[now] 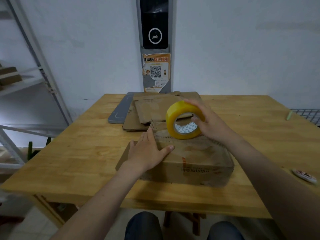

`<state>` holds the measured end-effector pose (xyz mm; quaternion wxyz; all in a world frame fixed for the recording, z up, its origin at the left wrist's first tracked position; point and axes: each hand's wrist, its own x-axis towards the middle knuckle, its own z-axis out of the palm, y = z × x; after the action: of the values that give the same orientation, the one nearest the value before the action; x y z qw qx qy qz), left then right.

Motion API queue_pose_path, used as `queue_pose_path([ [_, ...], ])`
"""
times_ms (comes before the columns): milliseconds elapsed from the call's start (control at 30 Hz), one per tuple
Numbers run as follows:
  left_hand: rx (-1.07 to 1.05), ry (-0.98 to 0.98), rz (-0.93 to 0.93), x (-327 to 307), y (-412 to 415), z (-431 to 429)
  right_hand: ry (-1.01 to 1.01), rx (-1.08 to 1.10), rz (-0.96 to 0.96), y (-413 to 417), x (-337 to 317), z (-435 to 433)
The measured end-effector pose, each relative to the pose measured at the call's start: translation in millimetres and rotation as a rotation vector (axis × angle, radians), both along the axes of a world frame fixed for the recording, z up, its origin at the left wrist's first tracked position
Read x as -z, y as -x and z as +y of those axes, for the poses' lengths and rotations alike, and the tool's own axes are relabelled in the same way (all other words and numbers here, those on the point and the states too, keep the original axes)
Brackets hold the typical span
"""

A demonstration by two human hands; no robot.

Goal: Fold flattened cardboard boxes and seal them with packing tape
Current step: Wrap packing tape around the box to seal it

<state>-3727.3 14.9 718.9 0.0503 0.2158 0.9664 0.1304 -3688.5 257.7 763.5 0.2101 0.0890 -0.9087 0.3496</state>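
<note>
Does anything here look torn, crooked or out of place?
The orange poster is torn and peeling at its lower edge and top corner. The flattened cardboard pile lies skewed, its sheets fanned unevenly.

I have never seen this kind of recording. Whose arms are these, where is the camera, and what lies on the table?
There is no machine here. The one picture comes from a camera worn on a person's head, looking down at their own arms. The left hand lies flat on a folded cardboard box on the wooden table. The right hand grips a yellow tape roll at the box's far edge, thumb inside its core. Behind them lie flattened cardboard boxes, partly on a grey flat board.
</note>
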Motion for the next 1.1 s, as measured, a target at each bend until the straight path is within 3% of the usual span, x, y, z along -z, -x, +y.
queue_pose_path([
  [267,0.0,0.07,-0.024,0.1,-0.1,2.9,-0.107,-0.011,-0.008,-5.4,-1.5,-5.6],
  [433,0.212,0.234,0.286,-4.4,-11.1,10.5,-0.138,-0.003,-0.001,-3.6,-1.6,-7.9],
  [567,0.242,0.189,0.043,-11.7,-2.5,8.7,-0.132,0.001,-0.009,-4.2,1.0,-7.7],
  [700,0.209,0.214,-0.052,-21.8,3.0,10.1,-0.096,-0.013,-0.002,-3.1,2.9,-4.4],
  [867,0.187,0.242,-0.041,-20.9,-2.9,6.5,-0.039,-0.062,0.019,-3.0,1.8,-3.1],
  [1100,0.111,0.269,-0.004,-13.5,-2.6,-9.3,-0.155,-0.085,-0.048,12.0,-5.2,-20.7],
])
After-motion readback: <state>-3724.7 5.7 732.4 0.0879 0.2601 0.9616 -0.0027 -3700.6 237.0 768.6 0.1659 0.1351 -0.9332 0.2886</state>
